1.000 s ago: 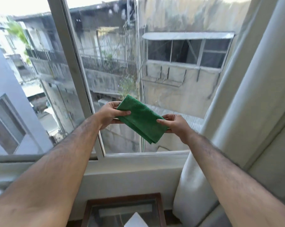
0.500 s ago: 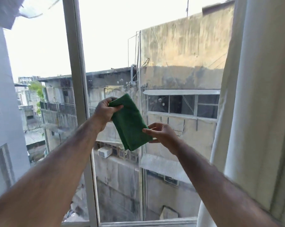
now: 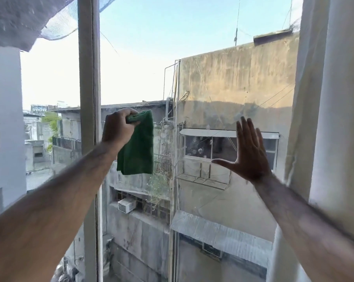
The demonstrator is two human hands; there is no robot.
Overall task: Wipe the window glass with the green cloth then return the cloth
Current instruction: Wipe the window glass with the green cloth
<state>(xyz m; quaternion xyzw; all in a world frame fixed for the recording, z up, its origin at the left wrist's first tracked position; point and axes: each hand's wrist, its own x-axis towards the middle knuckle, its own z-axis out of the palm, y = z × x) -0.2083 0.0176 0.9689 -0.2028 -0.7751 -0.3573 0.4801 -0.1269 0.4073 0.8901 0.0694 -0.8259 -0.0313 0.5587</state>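
The folded green cloth (image 3: 138, 147) hangs down in front of the window glass (image 3: 202, 82), gripped at its top corner by my left hand (image 3: 119, 127), which is raised beside the grey vertical frame bar. My right hand (image 3: 249, 157) is held up flat to the right, fingers spread and palm toward the pane, with nothing in it. Whether the palm touches the glass cannot be told. The large pane fills the middle of the view, with buildings visible through it.
A grey vertical window frame bar (image 3: 89, 78) runs down the left of centre. A pale curtain (image 3: 324, 98) hangs along the right edge, close to my right forearm. Another pane (image 3: 50, 82) lies left of the bar.
My right hand let go of the cloth and moved right, opening flat. My left hand keeps the cloth, which now hangs down. The view tilted upward, and the sill and table dropped out of sight.
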